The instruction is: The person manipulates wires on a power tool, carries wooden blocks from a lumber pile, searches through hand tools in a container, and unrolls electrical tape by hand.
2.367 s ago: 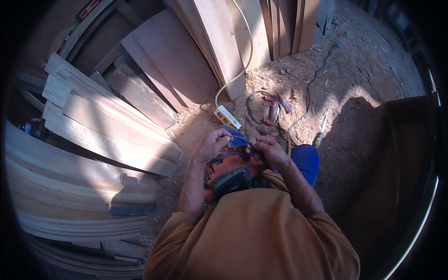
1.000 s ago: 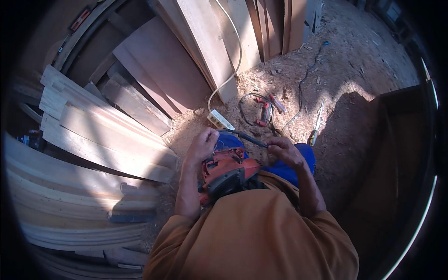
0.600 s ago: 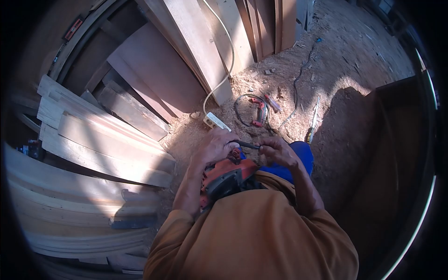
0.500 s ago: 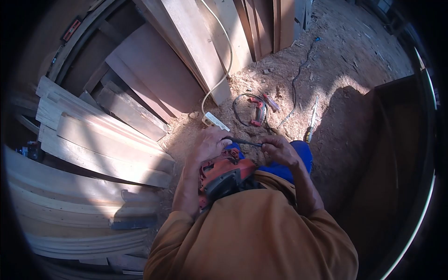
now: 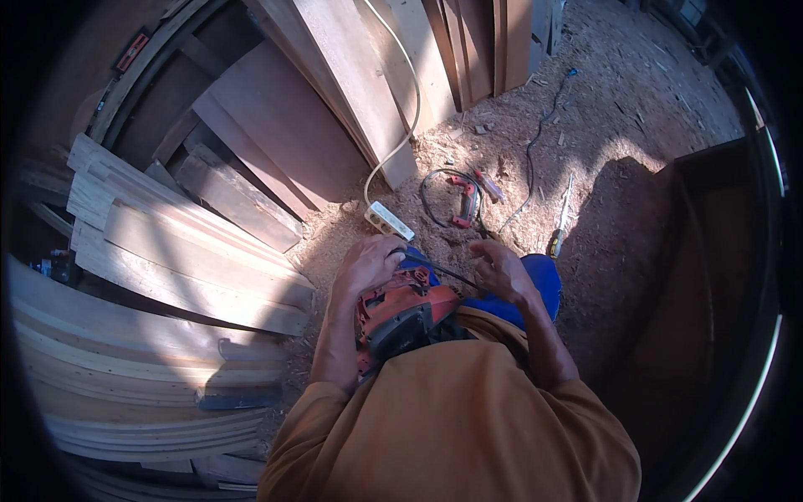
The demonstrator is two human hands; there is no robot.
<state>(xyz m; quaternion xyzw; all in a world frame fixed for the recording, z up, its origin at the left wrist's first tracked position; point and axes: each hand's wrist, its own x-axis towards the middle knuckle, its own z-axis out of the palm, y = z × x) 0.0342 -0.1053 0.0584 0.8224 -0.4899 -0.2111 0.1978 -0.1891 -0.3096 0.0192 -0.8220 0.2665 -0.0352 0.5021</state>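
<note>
My left hand (image 5: 370,264) is closed around a thin black cord (image 5: 442,269), which slants down to the right from its fingers. My right hand (image 5: 500,272) is beside the cord's lower stretch, its fingers bent and a little apart; the cord passes below its fingertips. In my lap, beneath the left hand, rests a red and black power tool (image 5: 407,311) whose exact kind I cannot make out. Blue cloth (image 5: 542,280) covers my knee.
A white power strip (image 5: 390,221) lies on the sawdust-covered ground. Beyond it are a red drill-like tool (image 5: 463,202) with a coiled cable and a yellow-handled tool (image 5: 560,230) with a long blade. Boards (image 5: 192,259) are stacked at left; a dark box-like panel (image 5: 711,251) stands at right.
My right hand has loosened its pinch on the cord and its fingers have lifted. The cord, nearly level before, now slopes down under that hand. My left hand keeps its hold.
</note>
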